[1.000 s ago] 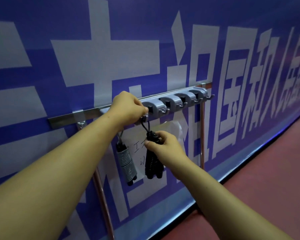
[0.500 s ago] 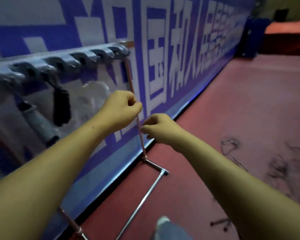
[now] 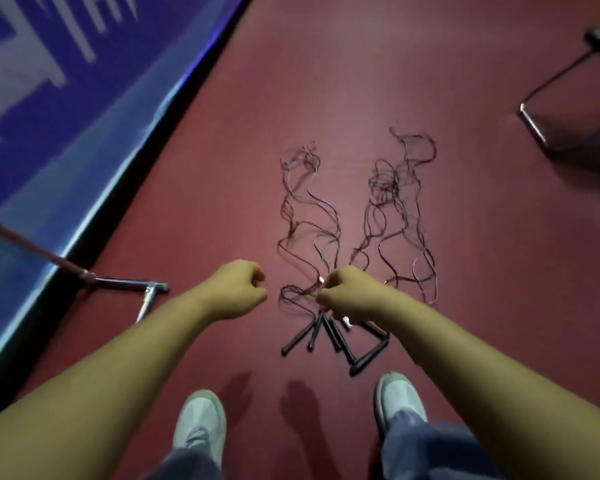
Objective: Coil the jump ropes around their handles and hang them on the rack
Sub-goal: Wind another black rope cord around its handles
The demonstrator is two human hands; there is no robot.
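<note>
Logging entry one, the hands: how are the fingers lying?
— The left hand (image 3: 236,289) is curling its fingers into a loose fist and is gripping nothing that shows. The right hand (image 3: 347,294) is clenching likewise, its knuckles facing the left fist, the two close but apart. Nothing is showing inside its fingers, though blur is softening the detail.

Entry two, the jump ropes: where are they lying?
— The jump ropes (image 3: 387,183) are lying uncoiled on the red floor (image 3: 291,81). Their thin cords are trailing away in two wavy bundles beyond the fingers of both hands. The nearer cord ends are passing out of sight behind the right knuckles. The black handles (image 3: 369,355) are lying in a fanned cluster on the wrist side of the right fingers, between the fists and the pale shoes (image 3: 200,424).

Entry three, what is standing around them?
— A metal rack foot (image 3: 149,289) is resting on the floor out past the back of the left hand, well apart from its fingers. A blue banner (image 3: 49,98) is running along behind it. A chair frame (image 3: 568,109) is standing far beyond the right fingers, well apart from the cords.
</note>
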